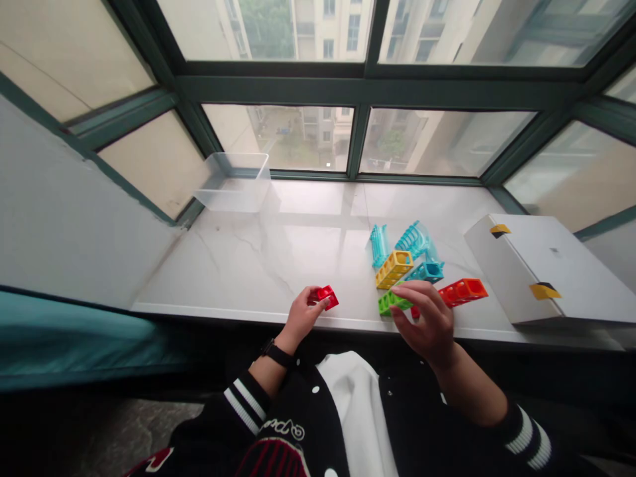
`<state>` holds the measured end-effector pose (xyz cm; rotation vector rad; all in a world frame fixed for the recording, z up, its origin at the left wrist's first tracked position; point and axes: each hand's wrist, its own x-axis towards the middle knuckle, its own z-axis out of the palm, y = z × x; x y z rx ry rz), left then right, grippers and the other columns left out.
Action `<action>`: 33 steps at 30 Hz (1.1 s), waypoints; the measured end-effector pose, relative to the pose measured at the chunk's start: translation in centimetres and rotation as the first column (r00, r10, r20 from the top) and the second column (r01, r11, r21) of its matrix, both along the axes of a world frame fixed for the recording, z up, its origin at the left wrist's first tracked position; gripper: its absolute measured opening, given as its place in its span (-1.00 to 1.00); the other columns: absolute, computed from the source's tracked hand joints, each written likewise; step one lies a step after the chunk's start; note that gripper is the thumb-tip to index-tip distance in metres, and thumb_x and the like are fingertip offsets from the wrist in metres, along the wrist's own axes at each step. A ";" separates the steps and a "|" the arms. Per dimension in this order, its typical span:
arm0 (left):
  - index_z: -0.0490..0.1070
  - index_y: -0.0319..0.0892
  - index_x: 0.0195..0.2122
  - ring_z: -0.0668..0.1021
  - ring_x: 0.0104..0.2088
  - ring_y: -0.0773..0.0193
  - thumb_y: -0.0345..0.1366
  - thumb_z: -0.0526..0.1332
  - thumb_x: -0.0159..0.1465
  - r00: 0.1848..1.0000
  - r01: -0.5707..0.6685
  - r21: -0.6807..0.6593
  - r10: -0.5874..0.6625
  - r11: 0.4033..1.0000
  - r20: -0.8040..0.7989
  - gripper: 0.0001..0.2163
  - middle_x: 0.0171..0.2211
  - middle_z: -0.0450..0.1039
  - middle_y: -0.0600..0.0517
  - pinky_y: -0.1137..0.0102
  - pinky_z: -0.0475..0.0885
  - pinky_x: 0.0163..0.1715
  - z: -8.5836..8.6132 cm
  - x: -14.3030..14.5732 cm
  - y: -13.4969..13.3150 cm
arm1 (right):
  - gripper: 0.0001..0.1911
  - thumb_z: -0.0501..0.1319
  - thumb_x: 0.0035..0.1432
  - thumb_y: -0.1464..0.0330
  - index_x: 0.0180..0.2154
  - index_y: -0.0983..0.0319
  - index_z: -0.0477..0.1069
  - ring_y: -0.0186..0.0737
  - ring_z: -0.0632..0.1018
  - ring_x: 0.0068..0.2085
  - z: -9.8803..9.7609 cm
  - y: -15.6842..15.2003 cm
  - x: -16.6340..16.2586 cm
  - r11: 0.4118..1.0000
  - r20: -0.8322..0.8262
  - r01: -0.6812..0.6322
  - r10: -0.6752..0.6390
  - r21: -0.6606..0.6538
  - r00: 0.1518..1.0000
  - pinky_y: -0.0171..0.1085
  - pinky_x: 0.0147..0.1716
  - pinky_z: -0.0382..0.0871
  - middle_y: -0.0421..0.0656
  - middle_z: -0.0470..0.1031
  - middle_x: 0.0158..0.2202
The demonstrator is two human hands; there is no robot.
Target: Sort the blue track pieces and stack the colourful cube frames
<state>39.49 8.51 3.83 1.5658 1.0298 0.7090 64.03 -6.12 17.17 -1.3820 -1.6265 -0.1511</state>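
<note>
My left hand (304, 315) grips a small red plastic building piece (328, 297) between thumb and fingers, just above the sill's front part. My right hand (426, 321) hangs over a green block column (386, 305), thumb and index finger apart, with nothing visible between them. Part of another red piece (415, 312) peeks out below this hand. Behind lie a yellow column (394, 269) and a blue column (428, 272). An orange-red column (464, 291) extends to the right of my hand, its near end hidden.
Clear turquoise curved track pieces (379, 246) lie behind the columns. A white box (561, 265) with yellow-black tabs stands at the right. An empty transparent bin (238, 192) sits at the back left, by the window. The marble sill (238, 265) has a front edge near my body.
</note>
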 end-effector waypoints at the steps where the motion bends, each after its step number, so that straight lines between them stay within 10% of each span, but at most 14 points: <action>1: 0.45 -0.15 0.02 0.65 -0.13 0.15 -0.03 0.36 0.31 0.999 -0.011 -0.035 0.013 0.999 0.050 -0.62 -0.05 0.61 -0.08 0.18 0.57 -0.03 0.2 0.2 -0.6 | -0.54 0.29 0.32 0.39 0.21 -0.02 0.44 0.05 0.62 0.01 -0.3 0.7 -1.1 0.995 -0.002 -0.068 0.068 -0.071 0.998 0.05 0.02 0.60 -0.05 0.55 -0.01; 9: 0.44 -0.15 0.05 0.66 -0.15 0.15 0.05 0.32 0.36 0.949 0.102 -0.152 -0.050 0.983 0.311 -0.59 -0.11 0.59 -0.08 0.22 0.57 -0.09 1.8 1.8 -4.9 | -0.36 0.33 0.27 0.38 0.34 0.02 0.30 0.09 0.52 0.21 -5.7 4.5 -5.7 0.815 0.005 -0.241 0.287 -0.526 0.958 0.13 0.18 0.53 0.01 0.44 0.23; 33: 0.43 -0.13 0.15 0.60 0.02 0.07 -0.04 0.39 0.32 0.867 0.105 -0.222 0.020 0.969 0.497 -0.54 0.08 0.53 -0.16 0.13 0.51 0.07 3.2 4.6 -4.8 | -0.32 0.26 0.30 0.39 0.40 0.05 0.20 0.16 0.47 0.27 -4.9 4.4 -4.1 0.932 -0.018 -0.155 0.158 -0.329 0.987 0.22 0.25 0.44 0.05 0.37 0.27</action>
